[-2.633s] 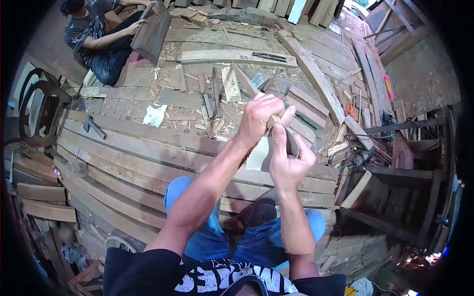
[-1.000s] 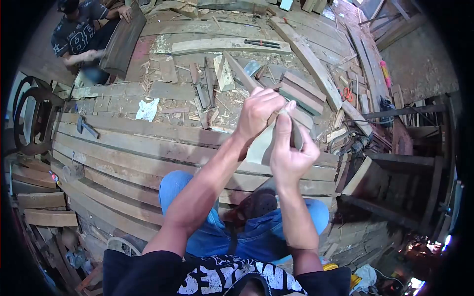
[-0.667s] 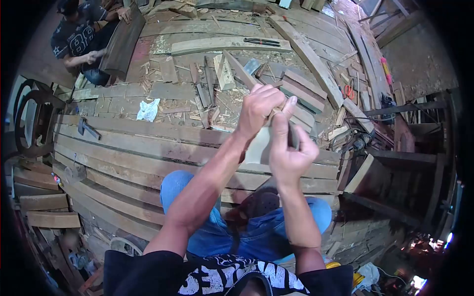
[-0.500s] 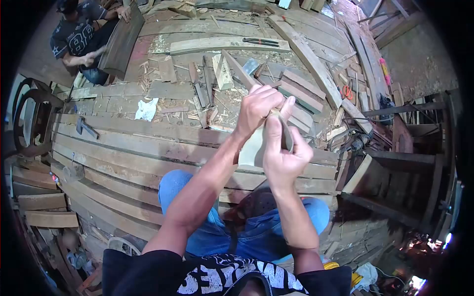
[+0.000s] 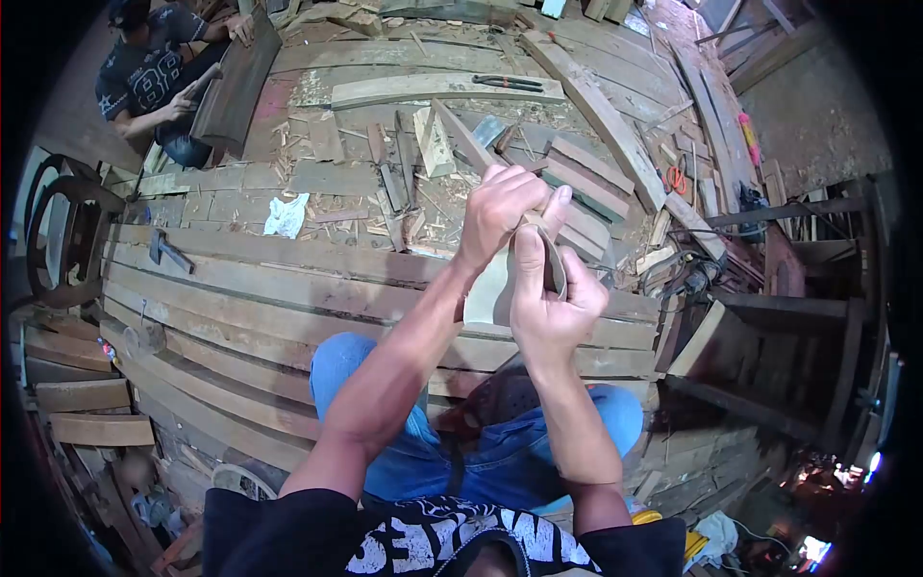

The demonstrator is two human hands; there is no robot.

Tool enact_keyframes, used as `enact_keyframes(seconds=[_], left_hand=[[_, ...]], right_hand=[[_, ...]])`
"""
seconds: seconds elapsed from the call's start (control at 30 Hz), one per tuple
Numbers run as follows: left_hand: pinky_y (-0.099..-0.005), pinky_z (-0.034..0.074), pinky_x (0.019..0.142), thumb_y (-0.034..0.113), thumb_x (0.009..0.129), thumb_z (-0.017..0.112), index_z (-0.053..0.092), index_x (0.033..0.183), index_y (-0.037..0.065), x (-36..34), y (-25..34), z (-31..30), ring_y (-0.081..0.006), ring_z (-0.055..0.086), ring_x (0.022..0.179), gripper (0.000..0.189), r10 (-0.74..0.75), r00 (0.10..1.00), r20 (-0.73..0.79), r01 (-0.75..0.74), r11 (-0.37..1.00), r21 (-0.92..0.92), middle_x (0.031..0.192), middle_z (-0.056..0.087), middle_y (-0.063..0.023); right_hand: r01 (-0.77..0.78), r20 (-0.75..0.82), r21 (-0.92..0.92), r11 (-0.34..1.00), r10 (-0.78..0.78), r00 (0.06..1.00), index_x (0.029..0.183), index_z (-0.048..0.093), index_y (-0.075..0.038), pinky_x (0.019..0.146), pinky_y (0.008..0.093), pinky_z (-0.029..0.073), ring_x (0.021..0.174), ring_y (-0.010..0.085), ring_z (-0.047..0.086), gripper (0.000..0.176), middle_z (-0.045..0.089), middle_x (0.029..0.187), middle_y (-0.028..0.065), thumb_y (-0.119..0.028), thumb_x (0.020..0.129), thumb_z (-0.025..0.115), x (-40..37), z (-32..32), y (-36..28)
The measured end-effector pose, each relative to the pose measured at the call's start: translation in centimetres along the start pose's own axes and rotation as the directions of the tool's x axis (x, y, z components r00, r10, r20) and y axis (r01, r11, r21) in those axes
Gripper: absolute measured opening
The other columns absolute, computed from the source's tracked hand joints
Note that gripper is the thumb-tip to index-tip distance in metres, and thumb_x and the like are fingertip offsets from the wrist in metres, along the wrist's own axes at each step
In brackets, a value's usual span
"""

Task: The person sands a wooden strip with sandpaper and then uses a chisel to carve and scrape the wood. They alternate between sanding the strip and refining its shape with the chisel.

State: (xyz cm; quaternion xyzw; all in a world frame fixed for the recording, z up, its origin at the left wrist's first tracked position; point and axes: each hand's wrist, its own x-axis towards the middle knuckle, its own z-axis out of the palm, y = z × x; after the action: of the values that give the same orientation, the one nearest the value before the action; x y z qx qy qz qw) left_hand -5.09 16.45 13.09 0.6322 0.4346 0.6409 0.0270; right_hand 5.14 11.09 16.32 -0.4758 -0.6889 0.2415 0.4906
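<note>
My left hand [image 5: 504,213] is closed around a narrow wooden strip [image 5: 461,135] that slants up and left past the knuckles. Close against it, my right hand [image 5: 558,288] pinches a curled tan-grey sheet, seemingly sandpaper [image 5: 488,293], with the thumb pressed near the strip's lower end. Part of the sheet hangs below the left hand, and another part bends inside the right fingers. My grip hides where strip and sheet meet. Both hands are held above the slatted wooden platform [image 5: 288,317], in front of my bent knees.
Beyond the hands lie wood blocks [image 5: 586,183], chisels [image 5: 387,183], pincers [image 5: 507,83] on a plank and a white cloth [image 5: 285,216]. A hammer [image 5: 170,250] rests at left. Another person [image 5: 159,77] sits at upper left with a board [image 5: 240,82]. Dark wooden frames [image 5: 769,356] stand at right.
My hands stay in nearly the same place, with the right thumb and sheet shifted slightly. The other person's lower hand has moved upward along the board.
</note>
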Motion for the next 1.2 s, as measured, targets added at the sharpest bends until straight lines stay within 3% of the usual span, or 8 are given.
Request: enact_keyframes(seconds=[0.13,0.5,0.53,0.67,0.7,0.83,1.07,1.2], left_hand=[[-0.0334,0.027,0.052,0.004,0.075,0.069,0.041,0.059,0.006,0.1,0.6,-0.2,-0.0214,0.035,0.051,0.032,-0.025,0.999,0.034,0.023,0.999,0.032,0.055,0.034,-0.0054],[-0.0329,0.029,0.053,0.005,0.075,0.069,0.042,0.06,0.005,-0.2,0.4,-0.3,-0.0223,0.036,0.051,0.031,-0.02,0.999,0.039,0.018,0.999,0.047,0.056,0.035,-0.0059],[-0.033,0.029,0.053,0.005,0.074,0.07,0.042,0.059,0.004,0.0,0.6,-0.7,-0.0222,0.037,0.052,0.031,-0.007,0.998,0.06,0.009,1.0,-0.026,0.056,0.036,-0.006],[-0.0359,0.035,0.057,0.011,0.073,0.069,0.049,0.062,0.005,0.3,1.0,-1.1,-0.0263,0.048,0.056,0.024,-0.08,0.996,0.05,0.077,0.996,0.045,0.058,0.048,-0.0085],[-0.0362,0.035,0.057,0.009,0.074,0.068,0.047,0.06,0.005,0.3,1.1,-1.3,-0.0265,0.047,0.055,0.026,-0.103,0.994,0.043,0.101,0.993,0.054,0.057,0.047,-0.0088],[-0.0345,0.031,0.051,0.005,0.078,0.07,0.042,0.057,0.003,0.6,0.9,-0.8,-0.0239,0.039,0.049,0.035,-0.028,0.999,-0.03,0.03,0.998,0.056,0.053,0.038,-0.0077],[-0.0343,0.031,0.051,0.006,0.078,0.07,0.043,0.057,0.004,1.2,0.9,-0.9,-0.0232,0.038,0.048,0.034,-0.047,0.999,-0.006,0.048,0.998,0.05,0.053,0.039,-0.0072],[-0.0357,0.034,0.055,0.012,0.079,0.069,0.048,0.06,0.005,1.0,1.0,-1.2,-0.0249,0.045,0.053,0.029,-0.094,0.992,0.089,0.089,0.994,0.061,0.055,0.044,-0.0074]], right_hand=[[-0.132,-0.137,0.198,0.971,0.16,0.978,0.065,0.058,0.004,0.047,0.0194,0.028,0.057,0.0005,0.041,0.03,0.05,0.059,-0.0062,-0.014,0.088,0.067,1.2,0.4,1.1],[-0.05,-0.008,0.072,0.996,0.051,0.999,0.074,0.065,0.004,0.048,0.0185,0.031,0.057,0.0,0.042,0.021,0.054,0.063,-0.0059,-0.01,0.09,0.064,0.6,-0.3,1.1],[-0.105,-0.175,0.177,0.979,0.137,0.975,0.054,0.049,-0.001,0.04,0.0268,0.024,0.046,0.0043,0.032,0.04,0.037,0.045,0.0,-0.013,0.083,0.072,1.2,0.5,1.5],[-0.069,-0.152,0.191,0.979,0.099,0.983,0.052,0.046,-0.001,0.04,0.0266,0.021,0.047,0.0038,0.028,0.043,0.034,0.045,-0.0005,-0.013,0.084,0.071,0.4,0.5,2.0],[-0.134,-0.051,0.133,0.982,0.142,0.989,0.085,0.068,0.005,0.056,0.0189,0.039,0.064,0.0027,0.05,0.02,0.06,0.071,-0.0027,-0.013,0.09,0.064,0.3,-0.1,1.2],[-0.248,-0.131,0.364,0.898,0.313,0.941,0.077,0.065,0.005,0.052,0.0176,0.036,0.059,0.0015,0.048,0.021,0.058,0.066,-0.0039,-0.012,0.09,0.065,1.9,-0.5,-0.4],[-0.168,-0.091,0.315,0.934,0.206,0.974,0.075,0.066,0.003,0.05,0.0184,0.035,0.057,0.0013,0.046,0.021,0.057,0.063,-0.004,-0.014,0.088,0.068,1.9,-1.1,0.6],[-0.012,-0.085,0.217,0.976,0.031,0.996,0.056,0.051,-0.002,0.041,0.0232,0.026,0.047,0.0033,0.036,0.035,0.045,0.049,-0.001,-0.01,0.082,0.073,1.0,-0.1,1.5]])
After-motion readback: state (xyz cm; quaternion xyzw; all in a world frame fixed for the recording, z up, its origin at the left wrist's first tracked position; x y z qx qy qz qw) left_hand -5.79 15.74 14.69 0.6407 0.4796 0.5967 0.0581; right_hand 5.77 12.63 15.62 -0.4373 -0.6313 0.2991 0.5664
